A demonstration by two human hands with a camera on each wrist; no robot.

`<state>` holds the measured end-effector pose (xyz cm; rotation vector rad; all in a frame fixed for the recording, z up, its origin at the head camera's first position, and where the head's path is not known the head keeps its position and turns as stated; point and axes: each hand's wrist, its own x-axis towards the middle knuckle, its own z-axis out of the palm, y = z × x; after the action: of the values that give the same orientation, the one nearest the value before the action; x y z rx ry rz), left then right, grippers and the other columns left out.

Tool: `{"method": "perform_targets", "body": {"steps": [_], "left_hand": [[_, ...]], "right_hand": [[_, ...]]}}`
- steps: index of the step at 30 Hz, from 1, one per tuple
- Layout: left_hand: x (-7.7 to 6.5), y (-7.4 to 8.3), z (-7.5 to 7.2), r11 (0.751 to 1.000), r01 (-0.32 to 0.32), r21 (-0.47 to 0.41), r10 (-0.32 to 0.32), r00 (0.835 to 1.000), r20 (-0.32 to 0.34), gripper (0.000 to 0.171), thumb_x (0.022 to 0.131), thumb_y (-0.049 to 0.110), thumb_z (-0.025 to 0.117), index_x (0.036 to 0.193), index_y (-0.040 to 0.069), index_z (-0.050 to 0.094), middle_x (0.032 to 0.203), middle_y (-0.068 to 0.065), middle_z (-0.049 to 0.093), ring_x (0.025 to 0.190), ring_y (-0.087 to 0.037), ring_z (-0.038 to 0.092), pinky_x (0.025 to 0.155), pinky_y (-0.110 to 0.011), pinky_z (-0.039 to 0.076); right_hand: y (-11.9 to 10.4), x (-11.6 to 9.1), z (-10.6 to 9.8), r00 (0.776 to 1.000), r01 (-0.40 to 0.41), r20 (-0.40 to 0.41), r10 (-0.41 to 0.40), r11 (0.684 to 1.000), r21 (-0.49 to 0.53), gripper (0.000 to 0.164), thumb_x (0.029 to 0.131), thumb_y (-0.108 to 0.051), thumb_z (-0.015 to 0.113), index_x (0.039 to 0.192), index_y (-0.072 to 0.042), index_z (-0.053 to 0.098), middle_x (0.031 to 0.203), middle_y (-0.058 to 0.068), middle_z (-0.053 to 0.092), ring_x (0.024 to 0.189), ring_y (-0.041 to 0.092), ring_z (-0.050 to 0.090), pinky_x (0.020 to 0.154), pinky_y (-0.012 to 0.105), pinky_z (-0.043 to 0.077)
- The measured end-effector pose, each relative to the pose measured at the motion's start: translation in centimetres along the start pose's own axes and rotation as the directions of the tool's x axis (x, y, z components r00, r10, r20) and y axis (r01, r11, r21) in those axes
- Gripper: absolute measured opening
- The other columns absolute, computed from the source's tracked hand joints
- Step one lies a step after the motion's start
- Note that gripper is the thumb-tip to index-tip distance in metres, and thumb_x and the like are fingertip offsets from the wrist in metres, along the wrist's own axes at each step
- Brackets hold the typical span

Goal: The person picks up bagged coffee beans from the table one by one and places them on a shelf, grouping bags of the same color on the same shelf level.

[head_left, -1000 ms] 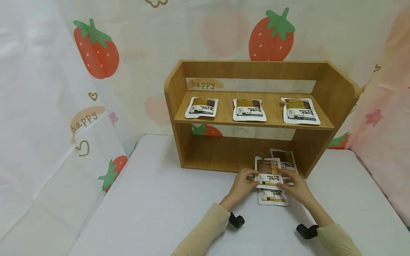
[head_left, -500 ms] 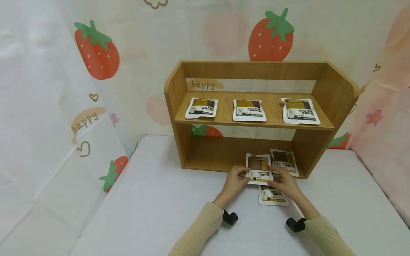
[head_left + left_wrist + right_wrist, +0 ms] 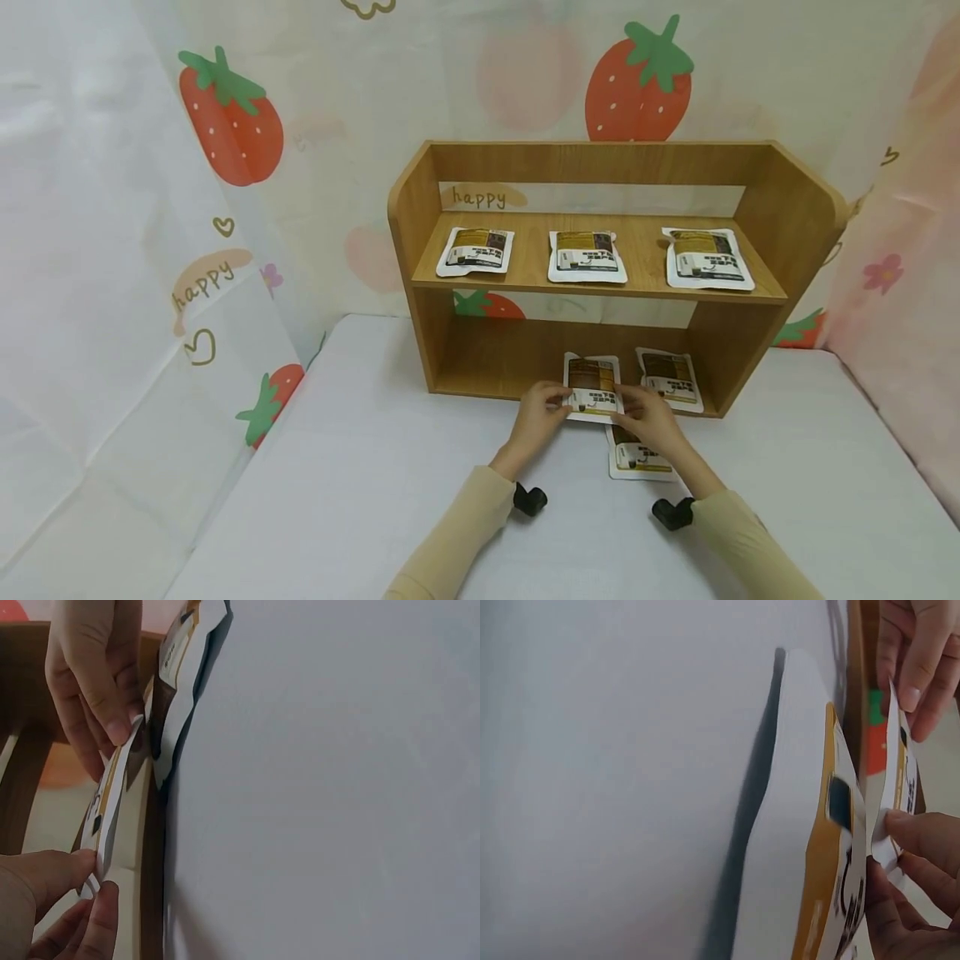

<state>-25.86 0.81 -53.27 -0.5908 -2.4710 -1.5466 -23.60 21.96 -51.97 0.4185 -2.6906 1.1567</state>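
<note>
A flat white packet with a brown and gold label (image 3: pixel 592 387) is held at the front edge of the lower shelf. My left hand (image 3: pixel 537 419) pinches its left edge between thumb and fingers. On the opposite edge, my right hand (image 3: pixel 649 422) pinches it likewise. Both wrist views show the held packet (image 3: pixel 109 802) (image 3: pixel 898 776) edge-on, raised off the table between the two hands. Another packet (image 3: pixel 637 457) lies on the table just in front of the right hand, partly covered by it. A third packet (image 3: pixel 670 379) lies at the right end of the lower shelf.
The wooden two-tier shelf (image 3: pixel 600 292) stands at the back of the white-covered table (image 3: pixel 360 500). Three similar packets, left (image 3: pixel 476 251), middle (image 3: pixel 587 257) and right (image 3: pixel 708 258), lie spaced along its upper board. Strawberry-print cloth (image 3: pixel 322 167) hangs behind.
Both hands have carried the pinched packet left and slightly back toward the lower shelf, away from the packet at the right end. More of the packet on the table shows now.
</note>
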Motion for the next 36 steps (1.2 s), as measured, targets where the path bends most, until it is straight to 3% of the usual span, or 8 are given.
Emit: {"method": "perform_targets", "body": {"steps": [10,16,29,36], "left_hand": [[1.1,-0.8,-1.0,0.993,-0.035,0.117,0.035,0.999,-0.002,0.024,0.084,0.004,0.066,0.108,0.001,0.067,0.11,-0.012,0.059,0.092,-0.018,0.06,0.074,-0.016,0.051],[1.7,-1.0,-1.3,0.976,-0.075,0.203,0.073,0.997,0.02,0.024,0.085,0.001,0.064,0.109,0.001,0.067,0.108,-0.012,0.06,0.092,-0.018,0.06,0.076,-0.019,0.051],[3.0,-1.5,-1.4,0.958,-0.05,0.281,0.032,0.997,0.068,0.024,0.089,0.001,0.059,0.112,0.002,0.066,0.109,-0.01,0.061,0.096,-0.019,0.06,0.075,-0.022,0.05],[3.4,-1.4,-1.2,0.942,-0.052,0.331,0.029,0.997,0.074,0.024,0.088,0.002,0.059,0.111,0.0,0.066,0.11,-0.012,0.062,0.102,-0.023,0.06,0.081,-0.024,0.051]], "right_hand": [[-0.4,1.6,0.9,1.0,0.003,0.0,-0.003,1.0,-0.019,0.049,0.083,-0.008,0.068,0.126,0.008,0.051,0.115,0.031,0.05,0.087,0.036,0.061,0.068,0.041,0.054],[-0.4,2.8,1.5,1.0,-0.011,-0.001,0.011,0.999,-0.035,0.049,0.083,-0.008,0.067,0.125,0.009,0.051,0.113,0.032,0.05,0.085,0.035,0.06,0.068,0.041,0.053],[-0.6,4.2,2.3,0.998,-0.051,0.02,0.052,0.997,-0.055,0.047,0.086,-0.006,0.063,0.127,0.011,0.048,0.102,0.029,0.053,0.082,0.032,0.059,0.065,0.037,0.053],[-0.5,4.6,2.7,0.999,-0.034,0.011,0.035,0.996,-0.08,0.042,0.086,-0.006,0.06,0.125,0.01,0.052,0.092,0.022,0.052,0.064,0.018,0.046,0.054,0.027,0.039]]}}
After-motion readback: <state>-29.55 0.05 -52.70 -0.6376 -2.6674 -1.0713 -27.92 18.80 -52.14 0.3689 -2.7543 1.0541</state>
